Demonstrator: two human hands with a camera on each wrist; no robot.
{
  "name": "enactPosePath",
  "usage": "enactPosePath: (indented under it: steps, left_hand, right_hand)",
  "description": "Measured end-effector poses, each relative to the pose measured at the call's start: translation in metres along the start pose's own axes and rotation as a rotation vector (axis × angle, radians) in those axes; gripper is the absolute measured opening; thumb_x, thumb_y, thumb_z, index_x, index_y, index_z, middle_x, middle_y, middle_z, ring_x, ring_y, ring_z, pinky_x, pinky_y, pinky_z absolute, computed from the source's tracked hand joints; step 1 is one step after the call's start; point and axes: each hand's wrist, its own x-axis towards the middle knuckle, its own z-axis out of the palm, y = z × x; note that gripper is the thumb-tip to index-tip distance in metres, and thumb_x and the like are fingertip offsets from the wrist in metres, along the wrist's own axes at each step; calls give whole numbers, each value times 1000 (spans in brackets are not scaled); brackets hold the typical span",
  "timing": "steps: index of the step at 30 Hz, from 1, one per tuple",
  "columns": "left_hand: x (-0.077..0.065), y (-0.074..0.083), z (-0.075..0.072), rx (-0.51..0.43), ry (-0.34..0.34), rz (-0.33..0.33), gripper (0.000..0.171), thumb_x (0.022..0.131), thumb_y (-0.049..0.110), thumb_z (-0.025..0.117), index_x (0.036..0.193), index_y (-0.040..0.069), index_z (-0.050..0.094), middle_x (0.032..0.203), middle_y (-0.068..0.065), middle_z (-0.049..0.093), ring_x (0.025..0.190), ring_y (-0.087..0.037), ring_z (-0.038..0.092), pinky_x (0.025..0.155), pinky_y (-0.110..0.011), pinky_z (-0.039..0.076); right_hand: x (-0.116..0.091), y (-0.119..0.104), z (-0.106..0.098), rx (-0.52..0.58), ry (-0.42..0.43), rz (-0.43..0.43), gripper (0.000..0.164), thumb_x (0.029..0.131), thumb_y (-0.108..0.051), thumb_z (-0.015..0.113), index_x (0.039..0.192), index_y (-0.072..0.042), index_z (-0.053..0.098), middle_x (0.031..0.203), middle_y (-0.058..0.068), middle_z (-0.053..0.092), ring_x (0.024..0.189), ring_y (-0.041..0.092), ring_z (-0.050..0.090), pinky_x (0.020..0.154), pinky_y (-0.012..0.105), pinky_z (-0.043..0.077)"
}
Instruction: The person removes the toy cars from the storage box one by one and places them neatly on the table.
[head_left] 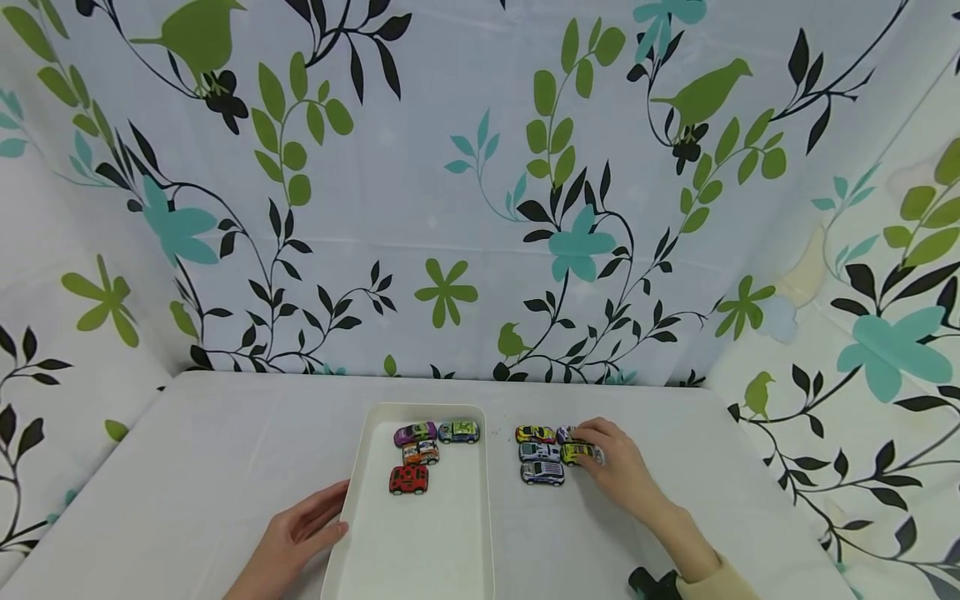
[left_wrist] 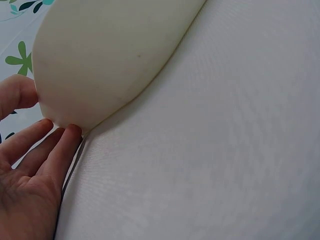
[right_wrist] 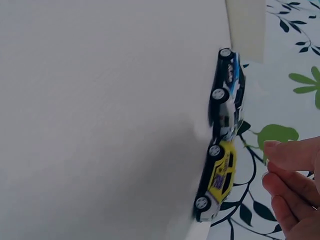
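Observation:
My left hand (head_left: 296, 533) rests at the left side of a white tray (head_left: 420, 550), its fingertips touching the outer wall. The left wrist view shows straight fingers (left_wrist: 65, 150) against the tray's outer wall (left_wrist: 115, 55). My right hand (head_left: 618, 467) hovers over a group of toy cars on the table, its fingers bent. Nearest it are a yellow toy car (head_left: 577, 453) and a purple toy car (head_left: 564, 434), both partly hidden. In the right wrist view, the yellow car stands below the fingertips (right_wrist: 274, 150), with nothing visible between them.
Inside the tray are a purple car (head_left: 415, 433), a green car (head_left: 459, 431), an orange car (head_left: 421, 452) and a red car (head_left: 408, 480). Left of my right hand sit a yellow-and-red car (head_left: 535, 434) and silver cars (head_left: 542, 473). A black object (head_left: 654, 583) is near the right wrist.

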Motion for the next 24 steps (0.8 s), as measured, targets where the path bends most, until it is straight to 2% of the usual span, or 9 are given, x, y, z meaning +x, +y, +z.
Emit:
enactPosePath:
  steps: [5, 11, 16, 24]
  left_hand:
    - [0, 0, -1, -4, 1, -8, 59, 85, 19, 69, 137, 6, 46, 140, -15, 46, 126, -24, 48, 92, -22, 49]
    - [1, -1, -1, -6, 7, -9, 58, 85, 19, 69, 137, 6, 47, 140, -14, 47, 126, -24, 48, 91, -19, 48]
    - [1, -2, -2, -8, -3, 9, 58, 85, 18, 69, 137, 6, 47, 140, -14, 47, 126, -23, 48, 89, -14, 46]
    - [1, -3, -4, 4, -10, 25, 57, 85, 19, 69, 136, 6, 47, 139, -15, 47, 126, -27, 48, 91, -20, 49]
  right_hand:
    - [13, -27, 1, 83, -54, -14, 30, 78, -7, 75, 107, -11, 69, 106, -1, 65, 101, 17, 61, 85, 40, 53]
    - [29, -54, 11, 181, -113, -54, 27, 83, -10, 72, 109, -12, 68, 105, -1, 67, 94, 19, 65, 79, 39, 55]
    - [40, -72, 21, 199, -149, -95, 26, 84, -12, 71, 109, -12, 68, 107, 1, 67, 97, 17, 64, 82, 36, 55]
    - [59, -90, 42, 134, -236, -153, 32, 85, -13, 69, 115, -5, 65, 113, 6, 65, 101, 19, 62, 85, 37, 53]
